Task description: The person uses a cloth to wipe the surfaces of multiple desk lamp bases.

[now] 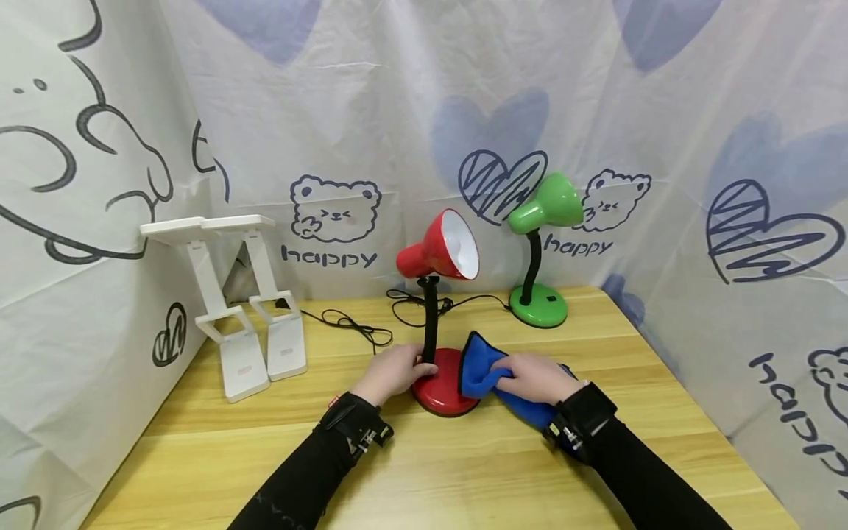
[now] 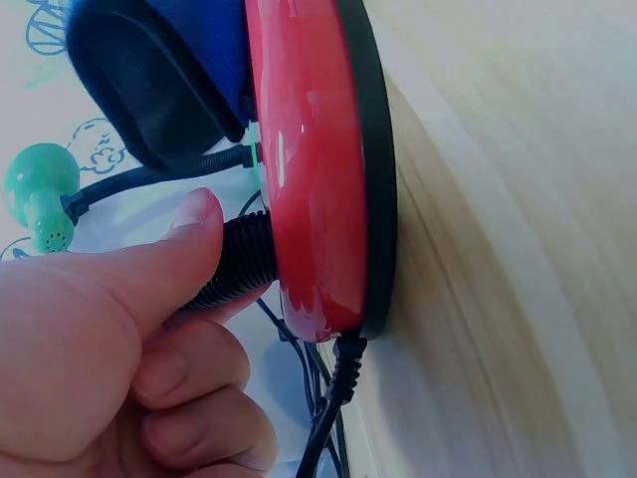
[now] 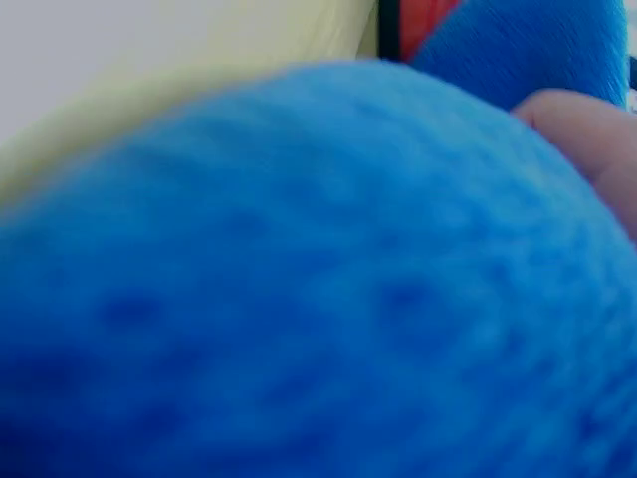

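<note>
A red desk lamp (image 1: 445,390) stands upright on the wooden table, its head turned to the right. My left hand (image 1: 395,370) grips the lamp's black flexible neck (image 2: 246,261) just above the red base, thumb on one side and fingers curled behind. In my right hand (image 1: 538,377) is a blue cloth (image 1: 480,366) with dark edging, bunched between thumb and fingers. Part of the cloth lies against the right side of the base, and the rest hangs under the wrist. The cloth fills most of the right wrist view and hides most of that hand.
A green desk lamp (image 1: 542,307) stands at the back right. Two white folding lamps (image 1: 244,366) stand at the left. Black cables (image 1: 347,322) lie along the back of the table (image 1: 424,471). Printed cloth walls (image 1: 344,110) enclose the back and sides.
</note>
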Available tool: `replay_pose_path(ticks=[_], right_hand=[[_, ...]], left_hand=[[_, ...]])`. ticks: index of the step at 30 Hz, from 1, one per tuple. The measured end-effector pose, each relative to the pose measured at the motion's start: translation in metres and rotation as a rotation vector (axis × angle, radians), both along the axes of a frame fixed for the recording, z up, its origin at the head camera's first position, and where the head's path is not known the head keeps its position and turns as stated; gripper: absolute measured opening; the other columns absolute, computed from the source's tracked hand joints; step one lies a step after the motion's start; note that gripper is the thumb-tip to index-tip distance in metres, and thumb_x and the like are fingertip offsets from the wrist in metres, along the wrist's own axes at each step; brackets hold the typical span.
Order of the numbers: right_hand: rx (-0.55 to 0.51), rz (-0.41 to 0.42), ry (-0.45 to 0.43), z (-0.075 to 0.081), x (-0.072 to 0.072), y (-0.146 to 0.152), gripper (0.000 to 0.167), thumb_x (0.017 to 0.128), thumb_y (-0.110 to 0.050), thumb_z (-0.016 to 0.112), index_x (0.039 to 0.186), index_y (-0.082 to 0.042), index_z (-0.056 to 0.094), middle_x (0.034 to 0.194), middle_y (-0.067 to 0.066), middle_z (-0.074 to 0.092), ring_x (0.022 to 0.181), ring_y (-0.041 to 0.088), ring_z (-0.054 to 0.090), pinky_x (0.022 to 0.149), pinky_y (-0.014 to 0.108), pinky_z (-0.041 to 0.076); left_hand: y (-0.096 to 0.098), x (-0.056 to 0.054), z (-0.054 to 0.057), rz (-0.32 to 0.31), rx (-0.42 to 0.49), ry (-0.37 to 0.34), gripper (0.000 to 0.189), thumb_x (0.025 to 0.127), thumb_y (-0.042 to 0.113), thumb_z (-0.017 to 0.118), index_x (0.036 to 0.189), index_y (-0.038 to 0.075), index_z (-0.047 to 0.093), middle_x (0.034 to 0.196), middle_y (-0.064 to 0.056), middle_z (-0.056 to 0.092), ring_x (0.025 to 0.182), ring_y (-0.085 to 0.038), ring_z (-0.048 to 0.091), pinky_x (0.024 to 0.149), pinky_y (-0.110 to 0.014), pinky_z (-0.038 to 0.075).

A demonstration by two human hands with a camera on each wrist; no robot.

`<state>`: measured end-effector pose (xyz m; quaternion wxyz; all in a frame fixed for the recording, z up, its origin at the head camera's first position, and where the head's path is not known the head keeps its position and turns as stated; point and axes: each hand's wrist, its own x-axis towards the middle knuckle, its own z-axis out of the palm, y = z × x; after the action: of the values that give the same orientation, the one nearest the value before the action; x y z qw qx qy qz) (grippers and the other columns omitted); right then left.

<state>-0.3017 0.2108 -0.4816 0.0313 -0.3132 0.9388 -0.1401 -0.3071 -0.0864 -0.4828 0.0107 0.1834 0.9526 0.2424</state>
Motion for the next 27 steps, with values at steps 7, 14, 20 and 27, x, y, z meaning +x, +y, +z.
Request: replay_pose_path(ticks=[7,14,20,27], right_hand=[[0.007,-0.069,0.058,-0.001,-0.011,-0.01,0.023,0.091,-0.032,0.06,0.112,-0.027,0.069,0.084,-0.009,0.068,0.079,0.007,0.063,0.072,0.03,0.049],[0.062,0.039,0.017,0.0,-0.003,-0.008,0.006,0.088,-0.028,0.064,0.09,-0.031,0.059,0.066,-0.014,0.037,0.059,0.004,0.04,0.061,0.025,0.035],[0.088,0.172,-0.02,0.006,0.016,-0.013,0.017,0.093,-0.031,0.063,0.081,-0.031,0.049,0.067,-0.014,0.03,0.059,0.003,0.039,0.06,0.024,0.034],[0.101,0.231,0.019,0.007,0.035,-0.04,0.03,0.092,-0.04,0.065,0.07,-0.029,0.046,0.066,-0.014,0.033,0.059,0.003,0.04,0.059,0.023,0.034]], left_hand=[[0.001,0.001,0.002,0.001,0.002,0.002,0.026,0.088,0.047,0.067,0.08,0.024,0.059,0.063,0.006,0.05,0.061,-0.015,0.049,0.054,-0.03,0.035],[0.002,0.004,0.004,0.01,-0.015,0.022,0.025,0.087,0.046,0.068,0.08,0.023,0.06,0.063,0.005,0.054,0.06,-0.014,0.05,0.054,-0.03,0.036],[0.002,0.006,0.003,0.017,-0.02,0.038,0.026,0.087,0.048,0.068,0.081,0.023,0.062,0.064,0.006,0.054,0.061,-0.014,0.05,0.055,-0.03,0.036],[0.002,0.003,0.003,0.022,-0.04,0.042,0.028,0.087,0.05,0.067,0.082,0.023,0.063,0.065,0.006,0.057,0.062,-0.014,0.052,0.055,-0.031,0.038]])
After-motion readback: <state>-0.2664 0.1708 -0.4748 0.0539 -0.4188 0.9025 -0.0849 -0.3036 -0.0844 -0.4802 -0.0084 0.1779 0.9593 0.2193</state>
